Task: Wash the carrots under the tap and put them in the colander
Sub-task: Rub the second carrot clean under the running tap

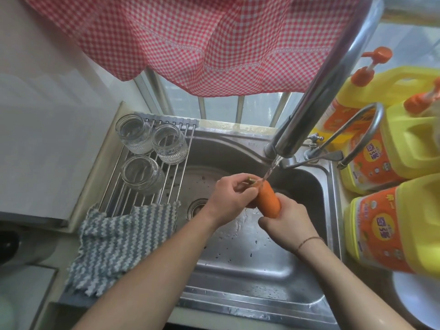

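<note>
Head view looks straight down over two bare forearms reaching into a stainless steel sink [250,265] whose wet floor is beaded with drops. Nearest, the right hand [289,225], with a thin cord bracelet [309,241] on its wrist, grips the lower end of a carrot [267,198], fingers curled round it and thumb lying along its side. Just beyond, the left hand [229,197] holds the carrot's top end, its fingers curled together round the stub of green stalk. The carrot is thick, bright orange, smooth and glistening wet, tilted with its stalk end up and away, held above the sink basin to the right of the drain [197,207]. A thin stream of water [271,169] falls from the chrome tap spout [316,96] and strikes the carrot right at its stalk end. To the left, a grey-and-white zigzag dishcloth [119,246] hangs over the sink's edge, its upper end lying on a roll-up wire drying rack [171,172]; three ribbed glass jars [142,173] stand on the rack. On the right counter stand yellow detergent jugs [395,225] with orange labels and orange pump tops. Farthest, a red-and-white checked curtain [190,39] hangs above a barred window.
</note>
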The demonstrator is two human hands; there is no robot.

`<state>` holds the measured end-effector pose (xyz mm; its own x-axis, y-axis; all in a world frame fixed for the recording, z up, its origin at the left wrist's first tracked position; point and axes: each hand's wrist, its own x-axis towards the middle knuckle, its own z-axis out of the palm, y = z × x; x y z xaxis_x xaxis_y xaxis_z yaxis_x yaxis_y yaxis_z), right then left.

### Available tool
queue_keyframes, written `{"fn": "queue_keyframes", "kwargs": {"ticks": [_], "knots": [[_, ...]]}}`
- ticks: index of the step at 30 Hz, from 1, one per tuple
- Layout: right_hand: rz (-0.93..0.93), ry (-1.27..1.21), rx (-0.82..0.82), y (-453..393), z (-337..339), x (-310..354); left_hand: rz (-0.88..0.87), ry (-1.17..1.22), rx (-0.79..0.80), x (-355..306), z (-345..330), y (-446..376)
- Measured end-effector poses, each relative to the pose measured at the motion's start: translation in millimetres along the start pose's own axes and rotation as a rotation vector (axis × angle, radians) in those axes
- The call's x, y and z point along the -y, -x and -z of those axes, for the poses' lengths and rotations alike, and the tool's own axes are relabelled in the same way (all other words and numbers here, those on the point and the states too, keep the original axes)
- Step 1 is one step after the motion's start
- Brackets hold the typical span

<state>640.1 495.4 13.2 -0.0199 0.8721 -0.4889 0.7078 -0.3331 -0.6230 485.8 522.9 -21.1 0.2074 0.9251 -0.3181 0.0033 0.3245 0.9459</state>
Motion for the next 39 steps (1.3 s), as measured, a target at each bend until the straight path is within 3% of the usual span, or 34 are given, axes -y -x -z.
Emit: {"fn": "queue_keyframes", "kwargs": {"ticks": [5, 11, 17, 22, 30, 39], "knots": [[0.014, 0.158, -0.095, 0, -7, -3, 0.064, 0.080, -0.008, -7, -6, 2], [-0.004, 0.104, -0.118, -2, -11, -7, 0.177, 0.287, -0.081, -9, -19, 6], [0.028, -0.044, -0.129, 0, -12, -4, 0.220, 0.432, -0.055, -9, -20, 8], [0.037, -0.075, -0.146, -3, -12, -3, 0.227, 0.423, -0.024, -10, -18, 7], [0.020, 0.168, -0.177, -2, -10, -4, 0.321, 0.511, -0.107, -16, -27, 6], [0.016, -0.025, -0.105, -1, -11, -2, 0.280, 0.523, -0.077, -2, -22, 8]]}}
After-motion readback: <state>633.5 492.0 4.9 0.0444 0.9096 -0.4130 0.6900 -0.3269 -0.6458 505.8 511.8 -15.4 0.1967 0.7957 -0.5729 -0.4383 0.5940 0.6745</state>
